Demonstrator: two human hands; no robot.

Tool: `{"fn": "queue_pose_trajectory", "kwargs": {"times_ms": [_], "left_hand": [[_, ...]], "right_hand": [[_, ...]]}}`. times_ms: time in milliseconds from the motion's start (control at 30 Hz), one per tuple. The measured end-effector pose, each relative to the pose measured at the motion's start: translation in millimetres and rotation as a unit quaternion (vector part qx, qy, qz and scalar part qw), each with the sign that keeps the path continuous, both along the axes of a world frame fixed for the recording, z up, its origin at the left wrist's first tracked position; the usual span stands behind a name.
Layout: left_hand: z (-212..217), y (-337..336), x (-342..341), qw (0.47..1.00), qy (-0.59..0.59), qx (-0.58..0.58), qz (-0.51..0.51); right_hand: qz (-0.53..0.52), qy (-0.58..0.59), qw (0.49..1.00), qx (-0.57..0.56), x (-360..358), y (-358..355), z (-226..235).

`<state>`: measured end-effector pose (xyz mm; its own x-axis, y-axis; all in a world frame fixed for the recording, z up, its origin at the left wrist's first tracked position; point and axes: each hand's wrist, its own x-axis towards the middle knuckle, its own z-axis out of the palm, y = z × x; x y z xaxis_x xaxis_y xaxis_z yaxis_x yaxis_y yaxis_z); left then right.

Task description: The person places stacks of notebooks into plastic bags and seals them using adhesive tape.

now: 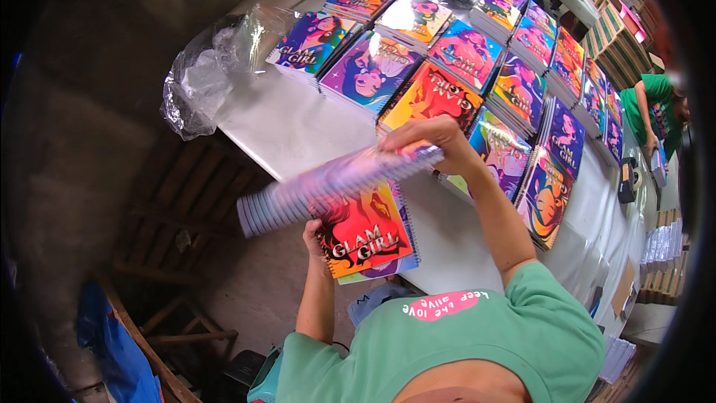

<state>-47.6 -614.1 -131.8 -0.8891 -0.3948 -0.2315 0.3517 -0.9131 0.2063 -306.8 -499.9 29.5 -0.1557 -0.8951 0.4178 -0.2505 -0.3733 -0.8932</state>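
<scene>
My right hand (pixel 426 138) is closed on the far right end of a thick stack of spiral notebooks (pixel 328 183). That stack is tilted over the table's near edge and smeared by motion. Below it, my left hand (pixel 315 240) grips the left edge of a few notebooks with a red and orange cover (pixel 365 235) on top. Another notebook with a pale green and purple cover sticks out underneath them. The raised stack hides the upper part of this red-covered bunch. Just beyond my right hand lies a pile with an orange-red cover (pixel 436 97).
Rows of colourful notebook piles (pixel 466 52) cover much of the white table (pixel 276 119). Crumpled clear plastic (pixel 205 86) lies at its left edge. A wooden pallet (pixel 186 201) is on the floor at left. At right, a person in green (pixel 656 108) handles notebooks.
</scene>
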Motion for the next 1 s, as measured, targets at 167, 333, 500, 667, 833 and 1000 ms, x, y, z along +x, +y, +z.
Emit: {"fn": "queue_pose_trajectory", "kwargs": {"times_ms": [167,333,500,667,833,1000], "left_hand": [[61.0,32.4,-13.3,0.995,0.055,-0.041,-0.076],[61.7,56.9,29.4,0.998,0.015,0.005,-0.056],[36.0,21.4,63.4,0.997,-0.037,0.056,0.024],[-2.9,-66.4,43.5,1.0,-0.009,0.02,0.001],[6.8,-137.8,13.4,0.999,0.012,0.026,0.018],[32.4,-161.8,-30.7,0.996,0.061,-0.064,0.028]], "right_hand": [[0.199,0.177,0.963,0.027,2.1,-19.4,-14.7],[0.196,0.206,0.95,0.13,-6.0,-79.3,-14.7],[-0.218,0.364,0.888,0.177,-31.3,-219.8,-23.1],[-0.383,0.545,0.721,0.191,-69.2,-282.2,-120.9],[-0.239,0.494,0.836,0.027,50.9,-192.7,-68.7],[0.216,0.529,0.814,0.104,79.0,-145.5,-1.3]]}}
